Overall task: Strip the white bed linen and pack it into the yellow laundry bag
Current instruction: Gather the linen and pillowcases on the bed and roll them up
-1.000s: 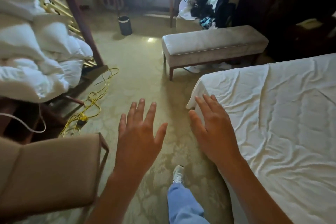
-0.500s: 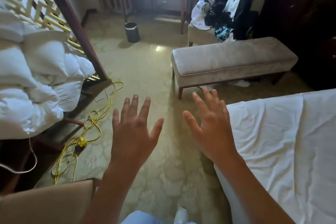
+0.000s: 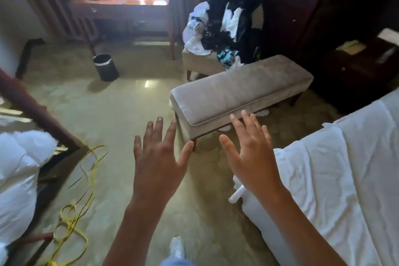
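Shoe: my pale shoe (image 3: 177, 246) on the carpet, beside the bed.
Left hand: my left hand (image 3: 159, 162) hangs in the air off the bed's corner, fingers spread, holding nothing.
Right hand: my right hand (image 3: 251, 157) hovers over the bed's near corner, fingers spread, empty.
Sheet: white sheet (image 3: 336, 183) lies crumpled on the bed (image 3: 259, 214).
Advice: I would pinch the corner and peel upward.
Bench: padded bench (image 3: 237, 90) beyond the bed's foot.
Bag: not visible.
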